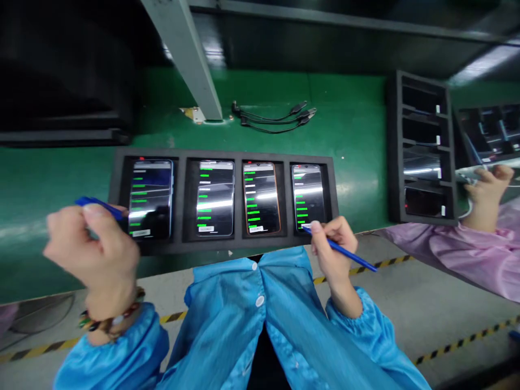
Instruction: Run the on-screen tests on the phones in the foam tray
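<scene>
A black foam tray [183,200] lies in front of me with several smartphones in its compartments, screens lit with green text lines. My right hand [335,246] pinches a blue pen-like stick [352,257], its tip at the lower edge of the rightmost phone [307,195], by a white label. At the tray's left end, my left hand [93,244], blurred, is closed around another blue stick [103,206], close to the leftmost phone [150,197]. Between them sit a phone with a pale edge [215,197] and one with an orange edge [262,197].
Short black cables [272,119] lie behind the tray on the green table [349,130], near a metal post [187,54]. Another tray of phones [449,135] stands at right, beside a co-worker's hand [489,187] in a pink sleeve. Dark stacked trays [65,130] occupy the left.
</scene>
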Demonstrator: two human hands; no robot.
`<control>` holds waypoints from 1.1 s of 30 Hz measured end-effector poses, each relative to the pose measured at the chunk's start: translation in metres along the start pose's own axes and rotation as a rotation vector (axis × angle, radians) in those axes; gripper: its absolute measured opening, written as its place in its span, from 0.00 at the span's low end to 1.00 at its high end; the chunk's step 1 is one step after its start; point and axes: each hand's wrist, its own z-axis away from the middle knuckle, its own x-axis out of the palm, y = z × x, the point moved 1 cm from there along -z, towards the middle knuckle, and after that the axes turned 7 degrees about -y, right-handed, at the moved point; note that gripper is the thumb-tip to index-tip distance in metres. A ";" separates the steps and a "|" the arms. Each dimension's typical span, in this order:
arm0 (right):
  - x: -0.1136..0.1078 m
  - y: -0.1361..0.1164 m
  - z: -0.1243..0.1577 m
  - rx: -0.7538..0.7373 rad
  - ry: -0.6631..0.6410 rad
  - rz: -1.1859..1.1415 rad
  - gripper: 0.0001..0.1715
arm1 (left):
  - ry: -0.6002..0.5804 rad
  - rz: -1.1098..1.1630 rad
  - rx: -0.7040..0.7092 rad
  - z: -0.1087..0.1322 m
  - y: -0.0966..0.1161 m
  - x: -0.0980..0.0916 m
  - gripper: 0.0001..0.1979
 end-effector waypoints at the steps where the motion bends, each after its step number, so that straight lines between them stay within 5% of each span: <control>1: 0.007 0.000 -0.002 0.005 -0.054 0.026 0.22 | 0.007 -0.075 -0.030 -0.006 -0.012 -0.008 0.16; 5: 0.016 0.005 -0.024 -0.095 -0.080 0.128 0.24 | -0.031 0.048 -0.032 -0.013 -0.040 -0.012 0.18; 11: 0.032 -0.001 -0.038 -0.295 -0.149 0.307 0.29 | -0.041 0.198 -0.093 -0.006 -0.045 0.007 0.18; 33: 0.045 -0.006 -0.037 -0.347 -0.141 0.447 0.28 | -0.024 0.147 -0.061 -0.007 -0.046 0.010 0.17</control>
